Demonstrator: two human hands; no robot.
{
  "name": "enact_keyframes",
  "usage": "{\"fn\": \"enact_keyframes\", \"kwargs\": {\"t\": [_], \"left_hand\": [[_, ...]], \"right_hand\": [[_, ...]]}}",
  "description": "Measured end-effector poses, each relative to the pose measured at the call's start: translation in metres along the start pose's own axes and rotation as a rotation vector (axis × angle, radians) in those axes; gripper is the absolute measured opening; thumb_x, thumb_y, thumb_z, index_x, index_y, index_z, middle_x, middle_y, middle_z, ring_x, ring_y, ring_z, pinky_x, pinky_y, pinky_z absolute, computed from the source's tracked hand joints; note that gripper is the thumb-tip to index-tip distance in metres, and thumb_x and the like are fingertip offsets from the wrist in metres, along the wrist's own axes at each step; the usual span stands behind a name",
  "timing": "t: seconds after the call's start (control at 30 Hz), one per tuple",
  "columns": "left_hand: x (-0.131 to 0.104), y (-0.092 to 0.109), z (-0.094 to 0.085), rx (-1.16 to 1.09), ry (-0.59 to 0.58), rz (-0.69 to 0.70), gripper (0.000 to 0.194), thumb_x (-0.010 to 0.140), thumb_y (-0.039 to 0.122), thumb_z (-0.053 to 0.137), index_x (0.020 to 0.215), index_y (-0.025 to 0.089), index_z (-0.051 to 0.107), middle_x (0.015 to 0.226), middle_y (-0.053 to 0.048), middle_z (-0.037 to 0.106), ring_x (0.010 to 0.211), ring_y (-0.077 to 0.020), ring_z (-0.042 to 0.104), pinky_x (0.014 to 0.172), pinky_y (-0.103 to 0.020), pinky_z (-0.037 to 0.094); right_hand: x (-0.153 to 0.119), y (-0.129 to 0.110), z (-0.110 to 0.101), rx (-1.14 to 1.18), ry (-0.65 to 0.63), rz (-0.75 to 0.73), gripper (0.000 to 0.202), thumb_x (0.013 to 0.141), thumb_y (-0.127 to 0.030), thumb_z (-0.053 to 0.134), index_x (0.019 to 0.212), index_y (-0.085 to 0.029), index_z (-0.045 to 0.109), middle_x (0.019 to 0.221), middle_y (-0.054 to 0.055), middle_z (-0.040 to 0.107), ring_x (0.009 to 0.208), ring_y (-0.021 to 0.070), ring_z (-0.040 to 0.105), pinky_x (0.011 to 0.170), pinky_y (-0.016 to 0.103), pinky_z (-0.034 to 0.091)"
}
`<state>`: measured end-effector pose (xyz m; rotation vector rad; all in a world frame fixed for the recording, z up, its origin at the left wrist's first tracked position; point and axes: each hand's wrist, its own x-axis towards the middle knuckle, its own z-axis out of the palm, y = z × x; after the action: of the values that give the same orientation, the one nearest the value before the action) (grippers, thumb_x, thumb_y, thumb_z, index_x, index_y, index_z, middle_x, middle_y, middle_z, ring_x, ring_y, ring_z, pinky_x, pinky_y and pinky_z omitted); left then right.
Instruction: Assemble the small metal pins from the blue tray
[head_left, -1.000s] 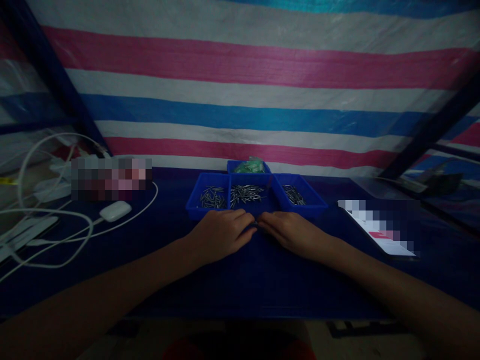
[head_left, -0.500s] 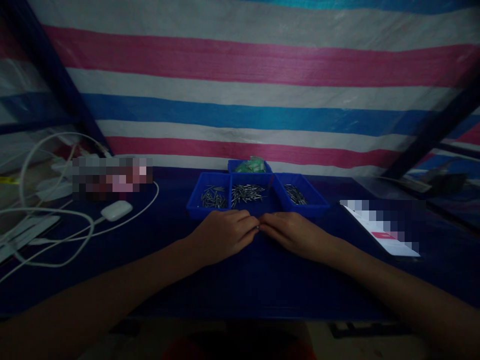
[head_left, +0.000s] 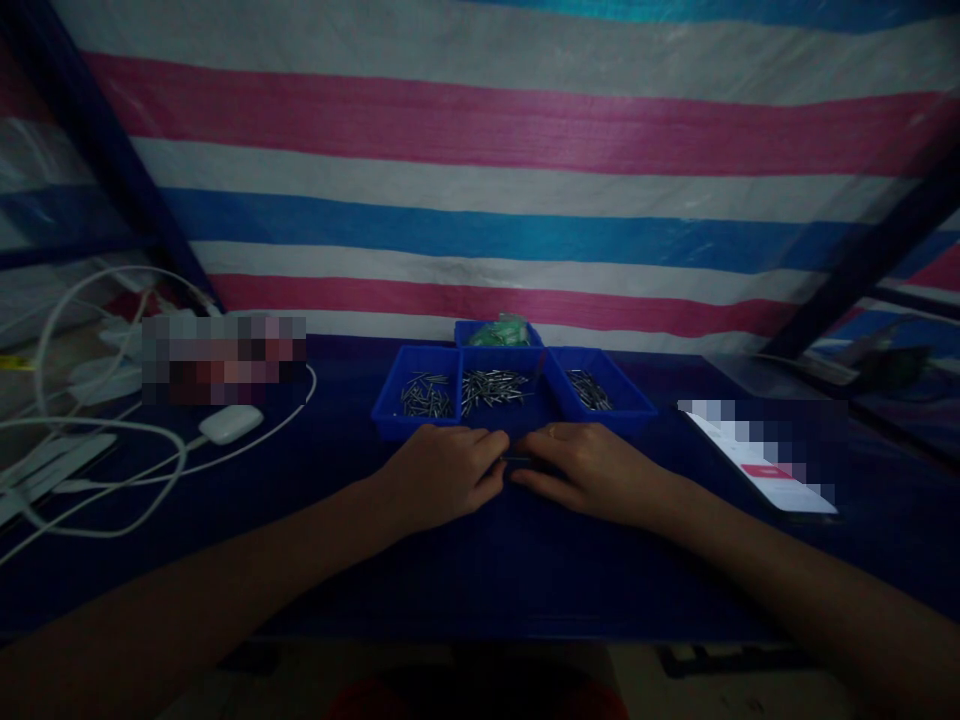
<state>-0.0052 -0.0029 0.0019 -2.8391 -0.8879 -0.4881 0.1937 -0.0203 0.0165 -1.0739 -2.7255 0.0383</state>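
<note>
The left hand (head_left: 450,470) and right hand (head_left: 600,465) are bare, as are both slim forearms (head_left: 247,575). A thin curved line, possibly a ring, shows on a right finger. Below the table's (head_left: 480,580) near edge, around its middle, red patches (head_left: 360,703) flank darkness; clothing or seat, too dim to tell.

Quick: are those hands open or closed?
Left hand: closed, seemingly pinching a thin piece.
Right hand: slightly open, thumb apart from fingers; contact with the piece can't be told.
</note>
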Motion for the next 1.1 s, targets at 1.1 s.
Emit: {"fn": "enact_keyframes", "kwargs": {"t": [1.1], "left_hand": [[0.0007, -0.0007, -0.0012, 0.081, -0.095, -0.068, 0.010, 0.084, 0.021, 0.038, 0.086, 0.017, 0.047, 0.065, 0.001, 0.059, 0.054, -0.0121, 0.056, 0.045, -0.021, 0.034]], "right_hand": [[0.0000, 0.0056, 0.0023, -0.081, -0.042, 0.063, 0.008, 0.083, -0.021, 0.040, 0.081, -0.016, 0.046, 0.068, 0.001, 0.053, 0.055, 0.0095, 0.046, 0.051, 0.022, 0.029]]}}
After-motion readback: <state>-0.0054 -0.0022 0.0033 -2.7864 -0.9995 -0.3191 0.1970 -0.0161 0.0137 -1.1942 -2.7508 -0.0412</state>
